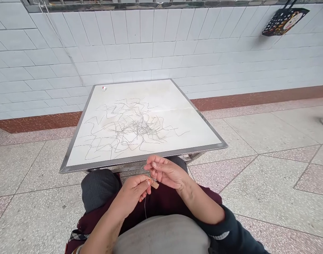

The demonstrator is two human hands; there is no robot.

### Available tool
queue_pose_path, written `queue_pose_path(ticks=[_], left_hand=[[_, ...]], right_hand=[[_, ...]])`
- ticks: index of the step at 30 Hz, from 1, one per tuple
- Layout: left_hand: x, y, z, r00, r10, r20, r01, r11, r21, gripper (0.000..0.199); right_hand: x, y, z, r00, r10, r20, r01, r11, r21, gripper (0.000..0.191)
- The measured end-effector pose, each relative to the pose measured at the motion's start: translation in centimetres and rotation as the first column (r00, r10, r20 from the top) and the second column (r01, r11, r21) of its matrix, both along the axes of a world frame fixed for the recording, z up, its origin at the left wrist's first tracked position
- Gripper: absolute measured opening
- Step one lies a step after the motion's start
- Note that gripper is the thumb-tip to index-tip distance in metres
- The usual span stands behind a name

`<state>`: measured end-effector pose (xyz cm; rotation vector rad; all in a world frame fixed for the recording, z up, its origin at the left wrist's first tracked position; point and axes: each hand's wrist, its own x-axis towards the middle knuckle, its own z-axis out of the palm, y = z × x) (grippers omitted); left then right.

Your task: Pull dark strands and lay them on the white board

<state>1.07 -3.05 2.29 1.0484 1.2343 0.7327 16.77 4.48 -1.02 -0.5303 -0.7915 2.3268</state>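
Left grip [134, 191] pinches tan, blocky piece [155, 185]; right grip [166, 173] pinches thin, curved strand [143, 166].

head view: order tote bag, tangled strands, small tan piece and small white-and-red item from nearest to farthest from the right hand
1. Small tan piece: just below the right hand, in the left hand.
2. Tangled strands: ahead, on the table.
3. Small white-and-red item: table's far left corner.
4. Tote bag: hanging at upper right.

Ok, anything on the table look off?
The strands look untidy: tangled in a dense patch on the table, with crinkled ends straying toward its left edge. A small white-and-red item sits apart near the far left corner.
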Motion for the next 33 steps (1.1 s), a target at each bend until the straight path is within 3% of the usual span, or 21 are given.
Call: queue_pose_path(ticks=[13, 19, 26, 28, 30, 33], left_hand=[[0.4, 0.0, 0.2, 1.0, -0.022, 0.0, 0.022, 0.999, 0.03, 0.03], [0.3, 0.1, 0.3, 0.999, 0.044, -0.013, -0.043, 0.998, 0.048, 0.03], [0.6, -0.2, 0.1, 0.996, 0.086, -0.024, -0.084, 0.993, 0.077, 0.031], [0.5, -0.1, 0.0, 0.99, 0.138, 0.008, -0.138, 0.988, 0.074, 0.03], [0.3, 0.0, 0.0, 0.974, 0.217, 0.073, -0.222, 0.973, 0.068, 0.029], [-0.1, 0.3, -0.1, 0.918, 0.349, 0.191, -0.364, 0.93, 0.049, 0.027]], right_hand=[[0.1, -0.3, 0.0, 0.999, -0.044, -0.019, 0.045, 0.995, 0.093, 0.022], [-0.1, -0.7, 0.6, 0.981, -0.178, 0.079, 0.154, 0.957, 0.246, 0.019], [-0.4, -0.8, 0.7, 0.965, -0.205, 0.167, 0.138, 0.93, 0.342, 0.019], [-0.4, -0.9, 0.7, 0.946, -0.261, 0.193, 0.16, 0.892, 0.422, 0.02], [-0.3, -1.0, 0.8, 0.896, -0.364, 0.254, 0.178, 0.819, 0.546, 0.021], [-0.1, -1.6, 0.7, 0.823, -0.427, 0.374, 0.1, 0.757, 0.645, 0.021]])
